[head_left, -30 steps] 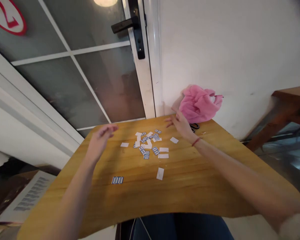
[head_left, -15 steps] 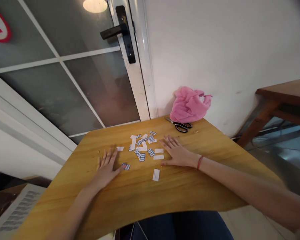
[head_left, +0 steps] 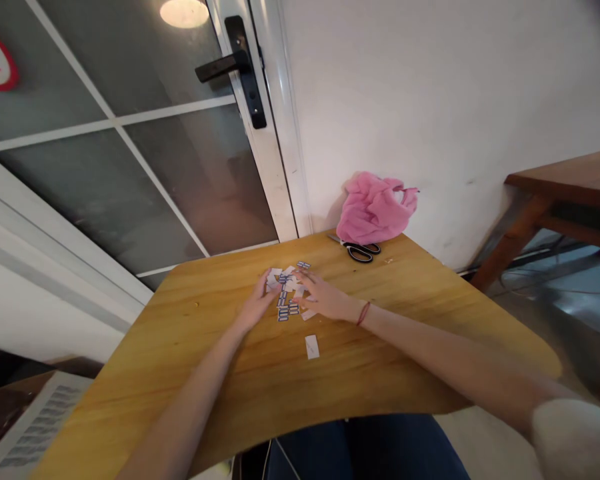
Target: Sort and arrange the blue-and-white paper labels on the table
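Small paper cards (head_left: pixel 283 313), some plain white and some with blue stripes, lie in a loose pile on the wooden table (head_left: pixel 380 360). At the pile's left edge is my left hand (head_left: pixel 259 300), fingers stretched and touching the cards. From the right, my right hand (head_left: pixel 325 297) rests with spread fingers over the cards and covers part of them. Nearer to me, a single white card (head_left: pixel 312 347) with a faint mark lies apart. One striped card (head_left: pixel 303 265) sits just beyond the pile. A red string bracelet (head_left: pixel 363 313) circles my right wrist.
Black-handled scissors (head_left: pixel 361 252) lie at the table's back edge beside a bunched pink cloth (head_left: pixel 377 210). Behind stand a glass-paned door (head_left: pixel 180 167) with a black handle (head_left: pixel 225 67) and a white wall. A printed box (head_left: pixel 40 420) is at lower left; another wooden table (head_left: pixel 570 183) stands right.
Both hands have moved inward toward each other, pushing the spread cards into a tighter pile. The single white card near me has stayed about where it was.
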{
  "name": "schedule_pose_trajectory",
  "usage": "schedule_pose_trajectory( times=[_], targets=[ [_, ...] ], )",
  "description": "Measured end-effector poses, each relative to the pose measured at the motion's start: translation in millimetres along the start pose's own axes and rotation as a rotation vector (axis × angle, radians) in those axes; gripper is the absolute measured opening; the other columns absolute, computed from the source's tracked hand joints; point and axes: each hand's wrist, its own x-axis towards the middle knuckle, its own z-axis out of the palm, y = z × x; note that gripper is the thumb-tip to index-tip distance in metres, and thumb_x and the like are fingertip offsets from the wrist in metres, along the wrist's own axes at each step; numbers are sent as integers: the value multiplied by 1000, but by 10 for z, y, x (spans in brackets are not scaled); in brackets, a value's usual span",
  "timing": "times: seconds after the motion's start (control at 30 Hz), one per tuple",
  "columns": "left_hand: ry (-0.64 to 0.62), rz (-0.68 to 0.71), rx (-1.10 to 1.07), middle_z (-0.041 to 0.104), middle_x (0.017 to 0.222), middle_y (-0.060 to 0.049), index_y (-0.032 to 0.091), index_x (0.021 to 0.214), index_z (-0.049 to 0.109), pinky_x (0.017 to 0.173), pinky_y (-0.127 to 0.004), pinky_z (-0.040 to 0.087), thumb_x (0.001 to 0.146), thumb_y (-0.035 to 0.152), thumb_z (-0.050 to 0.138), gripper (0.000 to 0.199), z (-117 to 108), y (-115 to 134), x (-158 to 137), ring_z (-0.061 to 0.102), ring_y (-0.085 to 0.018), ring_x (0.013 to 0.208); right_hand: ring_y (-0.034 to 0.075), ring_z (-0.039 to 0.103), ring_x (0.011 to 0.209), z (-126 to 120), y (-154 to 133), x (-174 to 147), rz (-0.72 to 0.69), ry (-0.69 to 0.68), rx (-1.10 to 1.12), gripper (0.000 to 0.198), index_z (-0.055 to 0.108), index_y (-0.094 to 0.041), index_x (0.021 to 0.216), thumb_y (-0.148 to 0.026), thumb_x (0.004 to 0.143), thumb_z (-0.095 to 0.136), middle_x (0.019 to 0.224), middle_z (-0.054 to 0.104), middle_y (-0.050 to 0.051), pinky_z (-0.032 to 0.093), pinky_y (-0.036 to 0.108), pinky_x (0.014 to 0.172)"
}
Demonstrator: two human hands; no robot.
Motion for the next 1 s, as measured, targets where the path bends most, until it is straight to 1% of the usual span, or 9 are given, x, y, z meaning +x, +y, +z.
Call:
schedule_pose_trajectory(
  times=[0.1,0.2,0.27,0.37,0.47,0.6,0.73,0.87,1.0],
  targets=[
    [-232,164,209,6,152,-10,23,144,13,111,-49,12,74,57,55,89,-40,131,-408,-1,-29,139,23,22,136,-170,226,-52,50,32,-18,64,26,-14,141,-49,89,37,145,30,13,18,43,112],
    [-406,299,387,1,153,-8,28,145,4,110,-53,5,70,65,54,97,55,291,-645,-7,-29,138,26,20,136,-181,428,24,138,23,-45,67,29,-9,140,-49,87,40,144,30,16,8,46,112],
    [-403,315,458,0,152,-9,28,145,1,109,-54,0,73,66,48,94,146,350,-604,-8,-29,138,27,18,137,-110,505,172,158,24,-8,70,31,-6,138,-48,84,44,144,30,18,0,45,113],
    [-278,272,528,4,152,-11,24,145,9,108,-55,-6,78,64,43,85,217,288,-313,-8,-29,138,28,20,136,26,511,428,167,31,65,64,36,-6,135,-45,85,44,142,32,19,-2,48,111],
    [-118,145,502,9,151,-15,19,143,18,107,-56,-3,79,61,43,80,171,88,20,-4,-31,139,26,26,135,103,412,551,132,19,158,54,46,-12,130,-43,85,45,140,38,15,7,47,112],
    [-24,60,370,19,149,-16,17,141,24,109,-52,7,86,55,31,67,79,-154,250,5,-29,139,24,43,124,83,229,431,88,-25,342,45,55,-19,121,-43,84,48,132,50,9,30,42,107],
    [-50,99,334,25,147,-18,11,138,31,111,-47,7,89,49,26,62,162,-165,236,9,-27,139,20,55,112,22,99,229,137,12,521,43,57,-21,118,-46,88,41,123,58,5,43,36,97],
    [-134,184,285,32,145,-14,12,135,37,112,-39,14,90,48,27,59,355,26,27,17,-22,138,21,50,115,-27,97,79,273,212,593,42,57,-17,116,-43,88,40,123,57,10,34,41,104],
    [-198,216,138,22,150,-10,20,140,30,112,-41,16,86,55,35,64,397,165,-233,14,-21,139,20,47,120,-127,124,-75,308,232,677,41,54,-20,119,-43,86,44,127,53,9,32,41,106]
  ],
)
